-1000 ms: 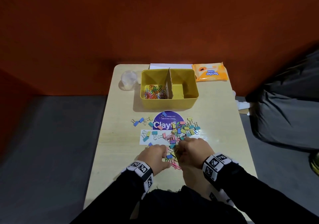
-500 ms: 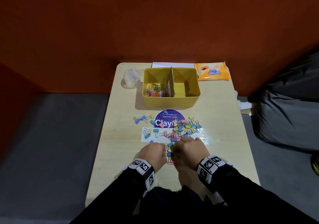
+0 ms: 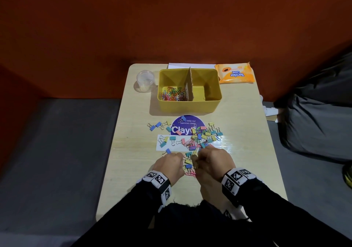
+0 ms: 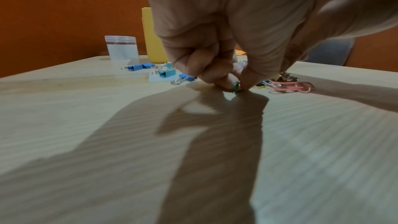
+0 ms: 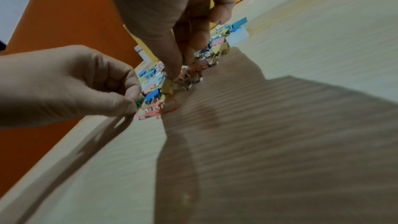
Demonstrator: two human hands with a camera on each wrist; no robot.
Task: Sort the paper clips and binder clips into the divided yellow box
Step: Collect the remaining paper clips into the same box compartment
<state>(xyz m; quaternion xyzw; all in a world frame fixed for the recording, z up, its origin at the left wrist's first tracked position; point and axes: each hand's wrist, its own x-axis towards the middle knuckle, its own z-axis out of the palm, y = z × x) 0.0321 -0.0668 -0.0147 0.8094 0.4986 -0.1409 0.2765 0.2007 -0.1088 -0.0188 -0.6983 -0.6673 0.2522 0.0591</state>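
The yellow box [image 3: 188,105] stands at the back of the table, split by a cardboard divider [image 3: 189,86]. Coloured paper clips [image 3: 173,95] lie in its left compartment; the right one shows bare floor. A mixed pile of binder clips and paper clips [image 3: 202,138] is spread in front of the box. My left hand [image 3: 180,160] pinches a green paper clip [image 4: 237,88] against the table at the pile's near end. My right hand [image 3: 198,158] has its thumb and curled fingers down in the pile [image 5: 178,76], pinching a clip whose kind I cannot tell. Pink paper clips [image 4: 290,87] lie between my hands.
A clear plastic cup [image 3: 145,81] stands left of the box and an orange wipes packet [image 3: 235,73] lies right of it. A purple round sticker [image 3: 187,125] and a white label [image 3: 171,146] sit under the clips. A dark grey bag [image 3: 314,123] lies beyond the table's right edge.
Both hands stay at the near end of the pile, with the right hand a little further forward into it. The box and its contents look unchanged.
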